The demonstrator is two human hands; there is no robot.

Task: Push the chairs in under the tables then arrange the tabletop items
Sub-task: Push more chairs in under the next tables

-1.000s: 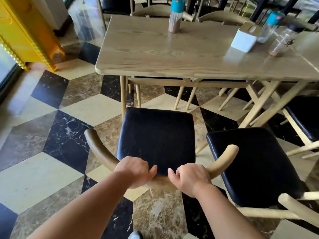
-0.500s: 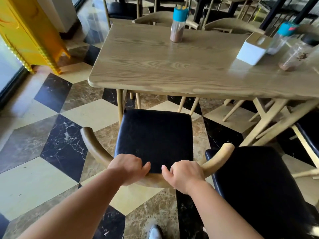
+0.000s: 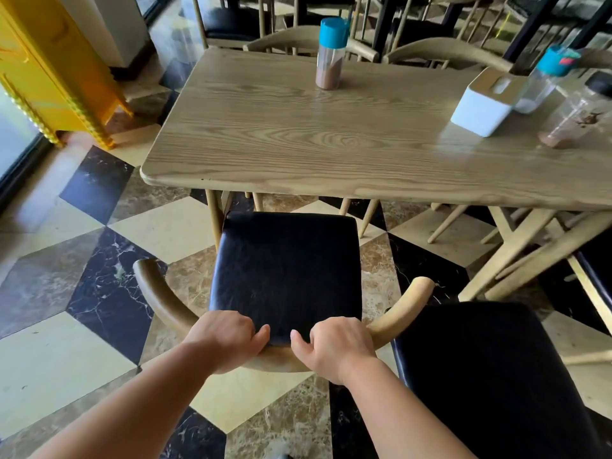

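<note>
A wooden chair with a black padded seat and a curved backrest stands in front of the light wooden table; the seat's front edge sits just under the table's near edge. My left hand and my right hand both grip the middle of the curved backrest, side by side. On the table stand a blue-capped shaker at the far middle, a white napkin box, a second blue-capped bottle and a dark-capped clear bottle at the right.
A second black-seated chair stands close on the right, pulled out from the table. A third seat shows at the right edge. A yellow cabinet stands far left. More chairs line the table's far side. The floor is checkered marble.
The chair has slid forward toward the table with both hands on its backrest; the seat's front edge now reaches the table edge. The view has closed in on the table.
</note>
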